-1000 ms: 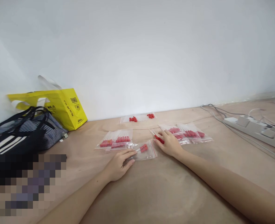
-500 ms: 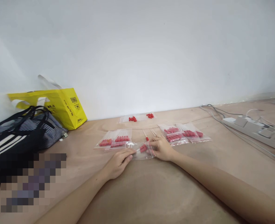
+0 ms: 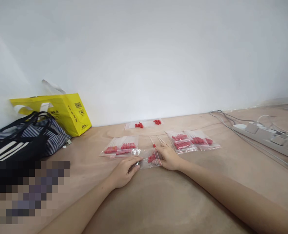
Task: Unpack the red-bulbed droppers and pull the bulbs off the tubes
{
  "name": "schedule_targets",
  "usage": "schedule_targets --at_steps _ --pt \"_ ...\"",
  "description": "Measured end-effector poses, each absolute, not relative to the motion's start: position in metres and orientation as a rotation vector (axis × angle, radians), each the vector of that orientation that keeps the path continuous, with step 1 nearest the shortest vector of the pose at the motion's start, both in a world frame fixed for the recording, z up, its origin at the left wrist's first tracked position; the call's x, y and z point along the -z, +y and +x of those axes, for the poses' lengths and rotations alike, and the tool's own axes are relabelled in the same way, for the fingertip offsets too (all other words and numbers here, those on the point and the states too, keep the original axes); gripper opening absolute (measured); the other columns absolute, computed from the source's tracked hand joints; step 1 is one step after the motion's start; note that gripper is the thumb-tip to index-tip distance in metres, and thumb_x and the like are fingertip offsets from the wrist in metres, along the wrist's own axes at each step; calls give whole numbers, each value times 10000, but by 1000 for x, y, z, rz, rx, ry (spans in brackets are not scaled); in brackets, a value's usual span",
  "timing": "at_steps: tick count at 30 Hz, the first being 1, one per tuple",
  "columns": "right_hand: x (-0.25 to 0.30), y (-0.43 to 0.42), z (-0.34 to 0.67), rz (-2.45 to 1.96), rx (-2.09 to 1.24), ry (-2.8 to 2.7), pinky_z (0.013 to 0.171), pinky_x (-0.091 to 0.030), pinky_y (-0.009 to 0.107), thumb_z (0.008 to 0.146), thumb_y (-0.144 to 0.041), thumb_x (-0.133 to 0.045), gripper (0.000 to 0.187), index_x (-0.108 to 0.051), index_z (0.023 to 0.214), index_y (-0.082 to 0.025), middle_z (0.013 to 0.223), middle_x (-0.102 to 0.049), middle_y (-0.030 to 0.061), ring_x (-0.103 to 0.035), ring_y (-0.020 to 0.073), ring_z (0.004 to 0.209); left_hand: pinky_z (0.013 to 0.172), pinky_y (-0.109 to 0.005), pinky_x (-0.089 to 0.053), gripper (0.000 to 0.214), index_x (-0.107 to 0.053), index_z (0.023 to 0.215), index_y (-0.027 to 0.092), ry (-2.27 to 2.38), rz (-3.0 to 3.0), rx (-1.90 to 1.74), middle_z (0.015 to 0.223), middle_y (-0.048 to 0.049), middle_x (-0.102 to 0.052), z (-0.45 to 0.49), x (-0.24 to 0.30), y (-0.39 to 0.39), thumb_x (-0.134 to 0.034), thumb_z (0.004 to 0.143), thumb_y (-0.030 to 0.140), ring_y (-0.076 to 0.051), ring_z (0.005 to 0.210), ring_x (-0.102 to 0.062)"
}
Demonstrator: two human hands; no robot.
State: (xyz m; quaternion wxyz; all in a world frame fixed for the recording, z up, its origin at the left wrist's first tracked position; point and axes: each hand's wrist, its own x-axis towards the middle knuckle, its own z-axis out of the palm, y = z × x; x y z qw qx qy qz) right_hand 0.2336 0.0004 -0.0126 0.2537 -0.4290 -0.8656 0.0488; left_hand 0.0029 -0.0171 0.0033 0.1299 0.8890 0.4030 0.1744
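Observation:
A clear zip bag [image 3: 145,164] lies in front of me with several white sticks with red ends [image 3: 151,158] inside it. My left hand [image 3: 126,170] pinches the left end of the bag between thumb and fingers. At the other end, by the red zip line, my right hand [image 3: 167,156] grips the bag's mouth; some of its fingertips are hidden behind the plastic and the red pieces. Just beyond the right hand lie a red-tipped stick [image 3: 154,145] and a few plain white sticks [image 3: 161,140], partly covered by the fingers.
Filled zip bags lie at left [image 3: 120,145] and right [image 3: 183,141]. Behind, small red pieces [image 3: 139,125] rest on clear plastic by the wall. A yellow bag [image 3: 70,113] and a black bag [image 3: 17,162] stand left; a power strip [image 3: 263,133] with cables is at right.
The red ends inside the bag have shifted slightly to the right, and the bag lies flatter. My left thumb and fingers have slid a little left along its end. The right hand has barely moved.

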Motion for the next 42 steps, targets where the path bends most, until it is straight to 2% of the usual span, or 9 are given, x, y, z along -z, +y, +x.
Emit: schedule_targets --at_steps 3,8,13,18,21,25,28,34,42 --pt "11 -1 237 -1131 -264 -2332 762 -349 327 684 -341 -632 237 -567 849 -184 791 -578 27 -486 187 820 929 -341 -378 333 -502 1143 244 1171 2579 -516 1178 -18 -544 3 -4 -17 -388 839 318 -180 1077 -492" --pt "11 -7 244 -1006 -452 -2237 710 -395 273 737 -203 -543 56 -581 776 -190 743 -595 5 -521 140 736 931 -344 -381 328 -527 1120 239 1190 2571 -517 1167 -18 -554 3 -4 -17 -397 832 330 -180 1071 -499" --pt "12 -6 265 -989 -738 -1942 652 -437 253 733 -196 -512 99 -552 821 -174 812 -616 22 -563 128 718 936 -359 -378 322 -540 1107 252 1189 2550 -531 1177 -14 -546 1 -2 -17 -403 828 335 -181 1075 -495" --pt "-4 7 303 -980 -948 -1557 573 -463 262 685 -338 -582 230 -508 819 -167 694 -596 5 -577 125 614 940 -361 -374 328 -538 1110 246 1196 2544 -520 1189 -20 -536 1 -2 -17 -399 829 341 -183 1088 -486" --pt "-12 17 317 -969 -809 -1368 635 -479 279 650 -362 -620 273 -510 812 -172 720 -591 5 -587 125 654 944 -357 -371 332 -538 1110 241 1202 2554 -513 1191 -23 -534 1 -2 -17 -393 831 348 -181 1093 -483" --pt "-3 26 307 -1013 -553 -1356 658 -482 299 700 -347 -562 226 -502 831 -173 758 -596 22 -592 140 704 943 -359 -369 326 -537 1105 252 1188 2565 -525 1177 -16 -544 2 -2 -17 -385 836 355 -182 1093 -479" --pt "10 28 288 -1077 -217 -1657 695 -462 306 756 -236 -474 138 -532 869 -180 814 -600 41 -574 152 759 921 -350 -382 293 -580 1017 235 1230 2583 -628 1110 -27 -573 3 -2 -17 -372 843 344 -179 1042 -503" --pt "23 33 259 -1104 345 -2195 742 -408 296 816 -97 -342 275 -555 971 -177 926 -566 92 -524 177 833 771 -358 -458 231 -563 849 196 1652 2368 -932 910 -42 -546 8 3 -17 -515 739 393 -196 866 -540" --pt "20 31 255 -1220 423 -2393 726 -352 306 875 -198 -324 254 -535 1012 -162 938 -550 93 -486 193 860 773 -336 -465 225 -547 852 189 1580 2198 -895 969 -40 -503 18 7 -19 -590 657 293 -181 871 -537"
